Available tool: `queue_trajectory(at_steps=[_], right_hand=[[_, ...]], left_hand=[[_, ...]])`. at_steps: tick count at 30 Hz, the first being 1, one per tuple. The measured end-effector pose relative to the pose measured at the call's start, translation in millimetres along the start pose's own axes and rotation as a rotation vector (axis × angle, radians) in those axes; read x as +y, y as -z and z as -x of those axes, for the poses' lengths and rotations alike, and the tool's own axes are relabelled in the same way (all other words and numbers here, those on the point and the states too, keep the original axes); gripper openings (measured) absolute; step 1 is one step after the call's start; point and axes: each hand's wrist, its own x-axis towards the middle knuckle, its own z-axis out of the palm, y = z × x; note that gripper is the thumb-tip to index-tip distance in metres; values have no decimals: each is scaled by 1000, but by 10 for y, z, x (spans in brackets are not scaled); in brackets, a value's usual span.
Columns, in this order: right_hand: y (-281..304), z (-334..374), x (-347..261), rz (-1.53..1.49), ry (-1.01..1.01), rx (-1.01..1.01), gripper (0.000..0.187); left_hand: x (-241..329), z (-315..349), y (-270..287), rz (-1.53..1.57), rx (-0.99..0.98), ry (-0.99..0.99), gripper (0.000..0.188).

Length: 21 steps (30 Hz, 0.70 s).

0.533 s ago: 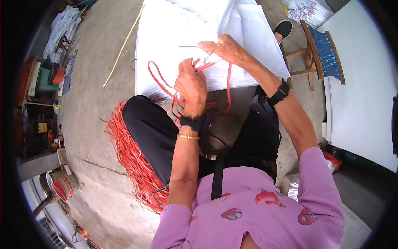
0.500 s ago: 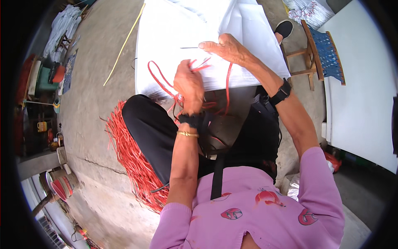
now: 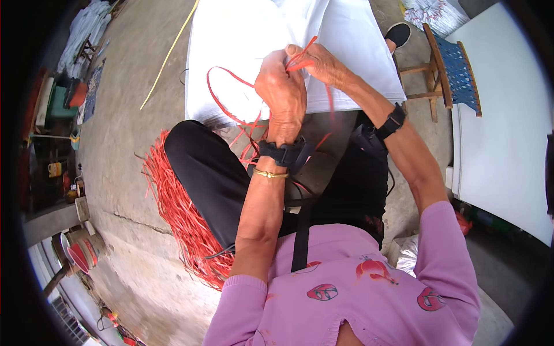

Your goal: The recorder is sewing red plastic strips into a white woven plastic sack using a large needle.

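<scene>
My two hands meet over a white sheet stack [image 3: 225, 34] in front of me. With closed fingers, my left hand [image 3: 281, 86] holds a thin red strip [image 3: 216, 95], which loops out to its left and hangs past the sheet edge. My right hand [image 3: 326, 66] pinches the red strip's end pieces between thumb and fingers, close to the left fingertips; a short tip sticks up above. Another length dangles below the right hand, blurred. The left fingertips are partly hidden behind the hand's back. No needle shows in either hand.
A large bundle of red strips [image 3: 179, 213] lies beside my left leg. At right stands a wooden stool with a blue woven seat [image 3: 456, 72], next to a white panel [image 3: 502, 127]. Another person's shoe [image 3: 399, 36] is beyond the sheets. A yellow strip [image 3: 170, 55] lies on the floor.
Both hands have come together: the left moved up and right to the right hand. The needle-like rod at my right fingertips is out of sight, and that hand now pinches the red strip.
</scene>
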Motion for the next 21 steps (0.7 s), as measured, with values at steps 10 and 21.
queue_trajectory(at_steps=[10, 21], right_hand=[[287, -142, -343, -52, -460, -56, 60], [466, -195, -447, 453, -394, -102, 59]], left_hand=[[-234, 241, 358, 241, -252, 369, 40], [-493, 212, -250, 192, 116, 696, 15]])
